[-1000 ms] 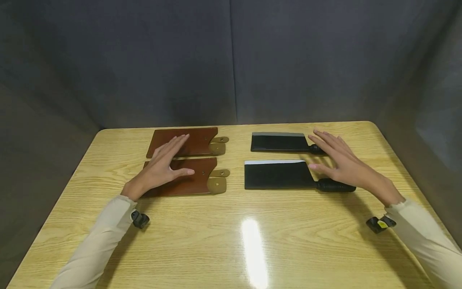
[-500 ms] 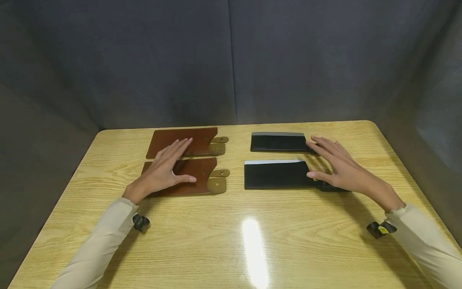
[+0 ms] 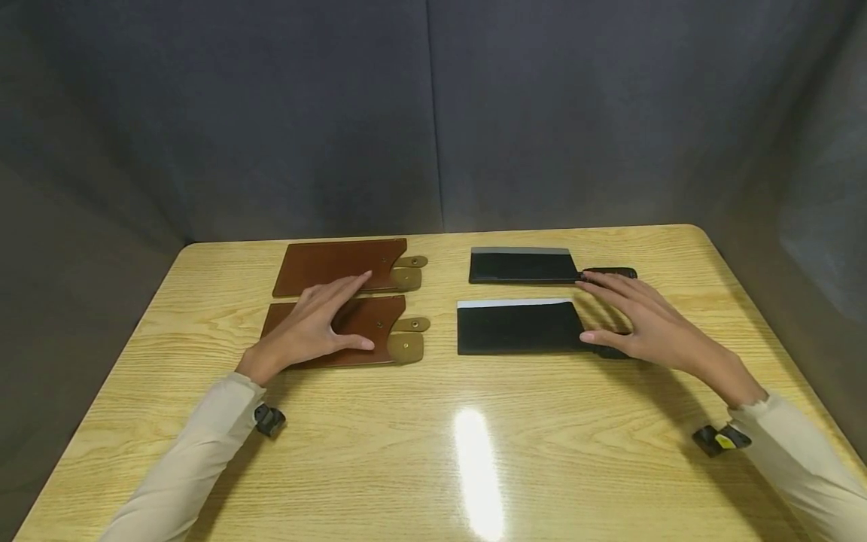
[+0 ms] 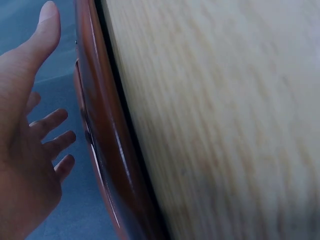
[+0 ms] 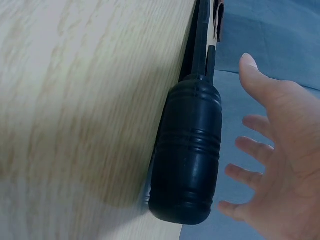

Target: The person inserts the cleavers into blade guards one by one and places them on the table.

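My left hand [image 3: 308,327] hovers over the near brown leather sheath [image 3: 362,354], thumb spread from the fingers. In the left wrist view a strip of wall shows between that hand and the sheath. A second brown sheath [image 3: 332,263] lies behind; both have tan snap straps at their right ends. My right hand [image 3: 653,327] is above the near cleaver [image 3: 515,327], a black blade with a pale edge, and covers most of its handle in the head view. The right wrist view shows the ribbed black handle [image 5: 187,155] apart from the fingers. Behind lies another black cleaver [image 3: 521,267].
All four pieces lie flat on a light wood-grain table [image 3: 366,452], sheaths left, cleavers right. Dark grey cloth [image 3: 305,113] stands behind the table and at both sides. A bright reflection crosses the front of the tabletop.
Both hands have come lower and slightly nearer the front. The left has shifted a little right, over the near sheath; the far cleaver's handle now shows more. Sheaths and cleavers stay put.
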The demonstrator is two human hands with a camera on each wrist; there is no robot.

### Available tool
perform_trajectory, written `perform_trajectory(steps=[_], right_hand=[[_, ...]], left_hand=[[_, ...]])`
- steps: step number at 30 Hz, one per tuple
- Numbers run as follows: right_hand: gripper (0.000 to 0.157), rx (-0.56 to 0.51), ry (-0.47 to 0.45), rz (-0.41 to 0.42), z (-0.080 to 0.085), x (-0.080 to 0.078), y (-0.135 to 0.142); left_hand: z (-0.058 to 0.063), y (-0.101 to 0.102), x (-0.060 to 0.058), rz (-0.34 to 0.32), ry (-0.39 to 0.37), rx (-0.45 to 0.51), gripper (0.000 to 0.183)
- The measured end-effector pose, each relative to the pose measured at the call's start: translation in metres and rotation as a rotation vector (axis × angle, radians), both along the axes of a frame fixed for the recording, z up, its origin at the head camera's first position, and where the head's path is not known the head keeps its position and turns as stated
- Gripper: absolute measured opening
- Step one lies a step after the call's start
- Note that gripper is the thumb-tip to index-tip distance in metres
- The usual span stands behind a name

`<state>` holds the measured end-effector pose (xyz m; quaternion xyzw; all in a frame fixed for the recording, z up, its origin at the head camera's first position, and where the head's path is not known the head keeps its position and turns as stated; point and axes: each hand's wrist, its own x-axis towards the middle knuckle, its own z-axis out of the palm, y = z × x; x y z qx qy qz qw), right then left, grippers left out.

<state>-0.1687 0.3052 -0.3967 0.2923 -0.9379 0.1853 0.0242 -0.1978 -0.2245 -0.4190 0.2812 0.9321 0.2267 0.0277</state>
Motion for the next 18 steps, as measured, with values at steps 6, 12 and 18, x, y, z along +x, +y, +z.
perform_trajectory(steps=[6,12,18], right_hand=[[0.078,0.0,0.022,0.013,-0.002,0.006,-0.001],[0.068,-0.022,-0.066,-0.039,-0.005,0.007,-0.005],[0.06,0.05,-0.071,-0.078,-0.002,0.013,0.003]], left_hand=[[-0.002,0.001,0.001,-0.01,0.002,-0.015,0.114],[-0.001,-0.004,0.004,-0.005,-0.037,-0.041,0.116],[-0.001,0.003,0.004,-0.032,-0.128,-0.026,0.124]])
